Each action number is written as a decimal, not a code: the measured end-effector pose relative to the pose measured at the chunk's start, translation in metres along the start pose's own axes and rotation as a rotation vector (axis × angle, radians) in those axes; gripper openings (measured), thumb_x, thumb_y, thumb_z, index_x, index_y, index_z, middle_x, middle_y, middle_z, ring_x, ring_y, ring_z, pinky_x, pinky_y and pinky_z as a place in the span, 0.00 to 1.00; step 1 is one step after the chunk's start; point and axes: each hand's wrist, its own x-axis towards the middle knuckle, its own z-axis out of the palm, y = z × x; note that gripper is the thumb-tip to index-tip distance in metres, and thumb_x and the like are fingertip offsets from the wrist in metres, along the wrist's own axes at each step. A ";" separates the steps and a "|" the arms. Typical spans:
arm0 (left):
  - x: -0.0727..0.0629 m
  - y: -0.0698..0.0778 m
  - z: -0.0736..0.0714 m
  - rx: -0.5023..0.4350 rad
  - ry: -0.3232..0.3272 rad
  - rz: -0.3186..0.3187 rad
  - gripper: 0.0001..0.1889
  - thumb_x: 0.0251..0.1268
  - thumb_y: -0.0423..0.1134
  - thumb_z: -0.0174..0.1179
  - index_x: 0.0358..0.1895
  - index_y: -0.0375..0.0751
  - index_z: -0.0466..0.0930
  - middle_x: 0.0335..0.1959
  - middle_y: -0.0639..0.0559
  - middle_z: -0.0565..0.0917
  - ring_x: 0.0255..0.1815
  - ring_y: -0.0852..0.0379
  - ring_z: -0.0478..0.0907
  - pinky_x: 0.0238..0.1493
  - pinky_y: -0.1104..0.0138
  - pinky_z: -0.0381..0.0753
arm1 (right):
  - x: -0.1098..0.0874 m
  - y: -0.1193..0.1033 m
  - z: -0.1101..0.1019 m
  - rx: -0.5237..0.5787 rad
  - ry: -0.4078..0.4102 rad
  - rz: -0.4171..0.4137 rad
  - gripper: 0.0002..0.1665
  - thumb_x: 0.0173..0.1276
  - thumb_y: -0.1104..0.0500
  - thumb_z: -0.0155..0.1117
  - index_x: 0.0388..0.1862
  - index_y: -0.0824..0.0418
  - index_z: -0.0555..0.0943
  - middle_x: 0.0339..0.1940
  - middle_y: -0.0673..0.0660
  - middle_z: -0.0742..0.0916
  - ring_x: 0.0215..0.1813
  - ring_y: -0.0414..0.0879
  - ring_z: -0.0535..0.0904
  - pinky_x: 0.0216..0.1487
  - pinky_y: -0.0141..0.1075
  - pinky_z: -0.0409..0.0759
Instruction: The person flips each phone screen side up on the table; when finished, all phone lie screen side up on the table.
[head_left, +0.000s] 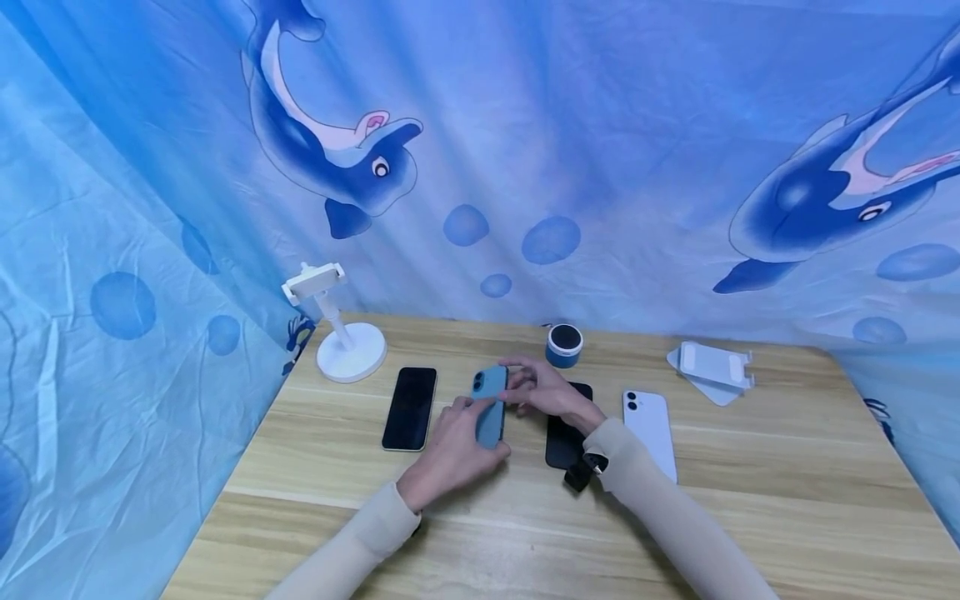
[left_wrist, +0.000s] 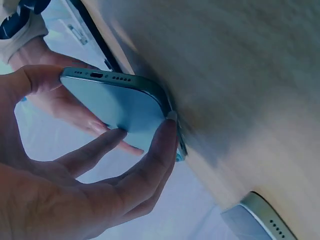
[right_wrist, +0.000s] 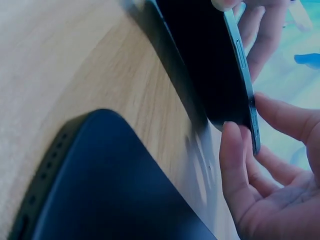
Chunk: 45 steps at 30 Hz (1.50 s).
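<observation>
Both hands hold a teal smartphone (head_left: 490,423), tilted up off the table with its back and camera toward the head camera. My left hand (head_left: 459,446) grips it by the lower part; in the left wrist view the thumb is at the charging-port end and the fingers lie across the back and far edge. My right hand (head_left: 546,390) pinches the upper part near the camera. The right wrist view shows the phone's dark screen (right_wrist: 200,60), with the right fingers (right_wrist: 234,160) at one corner. A black phone (head_left: 561,442) lies beneath the right wrist.
Another phone (head_left: 410,408) lies screen up at the left, and a pale lavender phone (head_left: 652,429) lies back up at the right. Behind are a white phone stand (head_left: 352,354), a small blue speaker (head_left: 563,354) and a folded stand (head_left: 712,367). A blue curtain (head_left: 637,167) hangs behind the table.
</observation>
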 end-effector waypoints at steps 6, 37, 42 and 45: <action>0.001 -0.005 -0.003 -0.047 -0.015 -0.030 0.40 0.58 0.54 0.71 0.75 0.48 0.73 0.66 0.36 0.76 0.52 0.44 0.75 0.43 0.56 0.78 | -0.004 -0.003 -0.002 -0.006 -0.071 -0.052 0.43 0.75 0.63 0.66 0.84 0.60 0.60 0.54 0.66 0.83 0.47 0.59 0.87 0.44 0.48 0.89; 0.003 -0.014 -0.006 -0.397 -0.073 0.042 0.37 0.61 0.43 0.68 0.76 0.50 0.70 0.58 0.42 0.82 0.48 0.49 0.87 0.41 0.63 0.84 | -0.002 0.010 0.001 0.024 -0.085 0.001 0.44 0.75 0.64 0.64 0.85 0.60 0.56 0.64 0.71 0.83 0.53 0.50 0.88 0.50 0.46 0.88; 0.003 -0.017 -0.005 -0.513 -0.088 0.024 0.36 0.61 0.38 0.67 0.75 0.53 0.70 0.58 0.42 0.81 0.48 0.50 0.88 0.36 0.64 0.86 | -0.001 0.010 0.002 0.019 -0.061 0.041 0.41 0.76 0.62 0.64 0.84 0.58 0.60 0.61 0.69 0.84 0.54 0.50 0.88 0.52 0.45 0.88; 0.003 -0.019 -0.006 -0.547 -0.080 0.023 0.36 0.61 0.36 0.66 0.75 0.52 0.70 0.57 0.42 0.82 0.47 0.51 0.88 0.36 0.65 0.86 | -0.001 0.009 0.003 0.021 -0.045 0.063 0.40 0.75 0.62 0.66 0.82 0.55 0.63 0.60 0.67 0.85 0.53 0.49 0.88 0.52 0.44 0.88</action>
